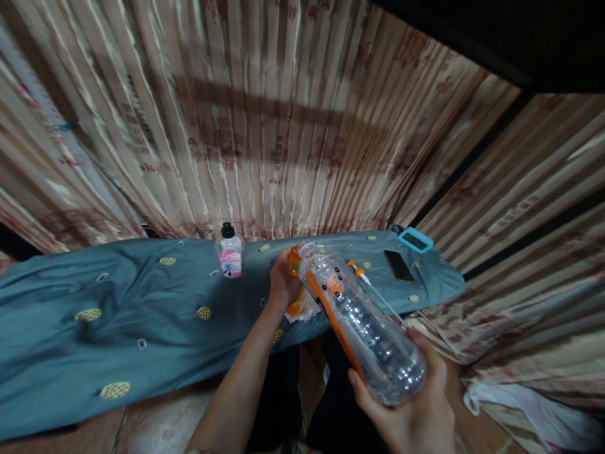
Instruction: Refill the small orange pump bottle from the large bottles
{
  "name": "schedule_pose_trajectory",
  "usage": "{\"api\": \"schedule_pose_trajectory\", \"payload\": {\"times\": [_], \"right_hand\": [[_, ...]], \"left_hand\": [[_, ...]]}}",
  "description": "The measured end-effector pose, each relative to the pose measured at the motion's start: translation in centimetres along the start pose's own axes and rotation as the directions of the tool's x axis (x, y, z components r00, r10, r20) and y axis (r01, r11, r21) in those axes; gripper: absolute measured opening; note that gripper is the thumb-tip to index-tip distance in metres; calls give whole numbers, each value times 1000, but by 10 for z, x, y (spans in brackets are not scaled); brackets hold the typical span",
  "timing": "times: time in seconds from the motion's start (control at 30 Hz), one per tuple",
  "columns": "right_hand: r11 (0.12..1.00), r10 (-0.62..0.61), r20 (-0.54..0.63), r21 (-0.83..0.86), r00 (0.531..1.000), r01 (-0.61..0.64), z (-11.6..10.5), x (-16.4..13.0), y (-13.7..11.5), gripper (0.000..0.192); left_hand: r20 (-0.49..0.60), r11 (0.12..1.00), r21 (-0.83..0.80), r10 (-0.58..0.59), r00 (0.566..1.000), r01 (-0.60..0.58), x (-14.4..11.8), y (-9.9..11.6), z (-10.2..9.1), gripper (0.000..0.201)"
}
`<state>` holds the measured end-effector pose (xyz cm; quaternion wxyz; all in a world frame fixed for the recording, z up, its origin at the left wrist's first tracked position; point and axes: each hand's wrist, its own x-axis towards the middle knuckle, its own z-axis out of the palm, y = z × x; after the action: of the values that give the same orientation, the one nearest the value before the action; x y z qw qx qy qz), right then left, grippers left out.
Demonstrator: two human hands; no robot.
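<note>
Holding tight a clear plastic bottle in both hands, with orange-white pump out across teal cloth's front edge, not back yet.

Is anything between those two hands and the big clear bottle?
Nothing visible at the right hand, which holds the bottle by its base. At the neck end, an orange piece shows between the left hand and the bottle.

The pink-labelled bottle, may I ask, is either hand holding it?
No, the pink-labelled bottle stands on the cloth, apart from the left hand and right hand.
</note>
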<state>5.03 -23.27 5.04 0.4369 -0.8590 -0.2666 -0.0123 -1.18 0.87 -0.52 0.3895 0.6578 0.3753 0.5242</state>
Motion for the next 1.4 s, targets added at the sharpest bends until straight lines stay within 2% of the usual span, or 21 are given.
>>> {"api": "schedule_pose_trajectory", "payload": {"times": [0.3,0.6,1.0,1.4], "right_hand": [[999,26,3,-41,1000,-26,-1,0,-1,105],[1000,17,1,7,1000,-17,2,1,3,108],[998,-20,-9,-53,1000,20,0,1,4,101],[999,34,6,-10,999,-34,0,1,2,107]], "left_hand": [[10,1000,8,-22,1000,22,0,3,-1,27],[3,999,34,-9,1000,9,1,3,0,26],[14,999,25,-19,1000,19,1,0,0,29],[7,1000,28,-13,1000,13,0,2,0,26]]}}
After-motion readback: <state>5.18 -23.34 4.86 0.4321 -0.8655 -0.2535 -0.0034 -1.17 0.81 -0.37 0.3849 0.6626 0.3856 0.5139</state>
